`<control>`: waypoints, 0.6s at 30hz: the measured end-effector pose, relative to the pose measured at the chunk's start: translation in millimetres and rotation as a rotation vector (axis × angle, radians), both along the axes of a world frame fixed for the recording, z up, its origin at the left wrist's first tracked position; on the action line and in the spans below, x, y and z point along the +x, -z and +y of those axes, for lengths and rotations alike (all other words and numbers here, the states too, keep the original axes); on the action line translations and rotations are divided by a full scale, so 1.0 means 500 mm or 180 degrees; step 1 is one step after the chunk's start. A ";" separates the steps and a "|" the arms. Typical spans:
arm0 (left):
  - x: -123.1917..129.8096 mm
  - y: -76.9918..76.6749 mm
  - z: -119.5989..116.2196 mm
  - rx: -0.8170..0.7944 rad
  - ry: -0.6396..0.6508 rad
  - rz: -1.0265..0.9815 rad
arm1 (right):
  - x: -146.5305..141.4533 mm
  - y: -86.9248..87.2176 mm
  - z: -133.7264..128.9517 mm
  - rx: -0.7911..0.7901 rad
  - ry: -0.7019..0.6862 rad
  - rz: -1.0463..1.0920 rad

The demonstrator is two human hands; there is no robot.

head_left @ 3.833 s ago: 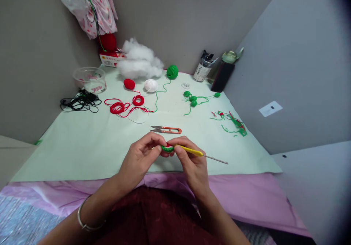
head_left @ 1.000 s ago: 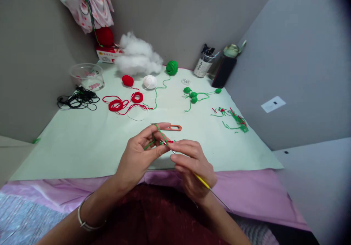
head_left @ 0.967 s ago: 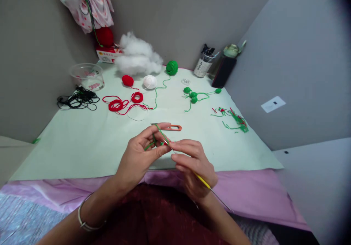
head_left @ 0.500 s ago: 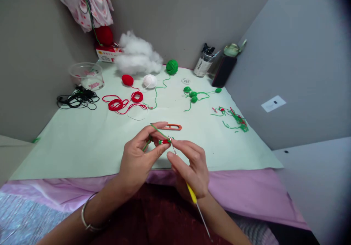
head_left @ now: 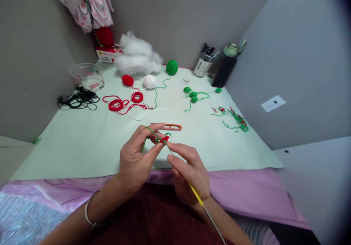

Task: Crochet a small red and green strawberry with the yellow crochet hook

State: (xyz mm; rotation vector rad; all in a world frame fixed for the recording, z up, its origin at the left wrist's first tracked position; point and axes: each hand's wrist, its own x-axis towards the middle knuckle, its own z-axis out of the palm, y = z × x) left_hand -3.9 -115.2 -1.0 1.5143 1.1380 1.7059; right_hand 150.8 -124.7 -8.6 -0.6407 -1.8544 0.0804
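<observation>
Between its thumb and fingers, my left hand [head_left: 137, 156] pinches a small crochet piece [head_left: 165, 138] in red, white and green. A strand of green yarn [head_left: 152, 131] runs from the piece over the left index finger. My right hand [head_left: 191, 170] grips a crochet hook [head_left: 196, 193] with a yellow handle, its thin metal end reaching the edge of the piece. The hook's tip is too small to make out. Just beyond the fingers, an orange thread snipper [head_left: 173, 127] lies on the table, partly covered by the left hand.
Red yarn coils [head_left: 115, 105], a red ball [head_left: 127, 80], a white ball [head_left: 150, 81] and a green ball [head_left: 172, 67] lie farther back. White stuffing [head_left: 138, 56] is heaped behind. Small green pieces [head_left: 193, 94] and yarn scraps [head_left: 240, 120] lie right; black cord [head_left: 79, 98] lies left.
The crochet piece has turned in my left fingers, showing more of its red and white. My right hand and the hook have shifted slightly down and right.
</observation>
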 end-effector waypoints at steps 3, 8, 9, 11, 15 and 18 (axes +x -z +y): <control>-0.002 0.012 0.004 0.0244 -0.0022 0.0169 | 0.001 -0.009 -0.003 -0.0139 -0.0102 0.0109; -0.014 0.017 0.015 0.0980 -0.0242 0.0772 | 0.003 -0.023 -0.016 -0.0654 -0.0126 0.0231; -0.017 0.016 0.017 0.1168 -0.0285 0.0942 | 0.004 -0.025 -0.018 -0.0747 -0.0131 0.0278; -0.022 0.013 0.020 0.1448 -0.0338 0.1248 | 0.004 -0.027 -0.020 -0.0952 -0.0156 0.0359; -0.023 0.016 0.018 0.1443 -0.0321 0.1349 | 0.001 -0.023 -0.018 -0.1106 -0.0203 0.0464; -0.013 0.016 0.011 0.0682 -0.0206 0.0598 | -0.003 -0.013 -0.010 -0.0855 -0.0207 0.0436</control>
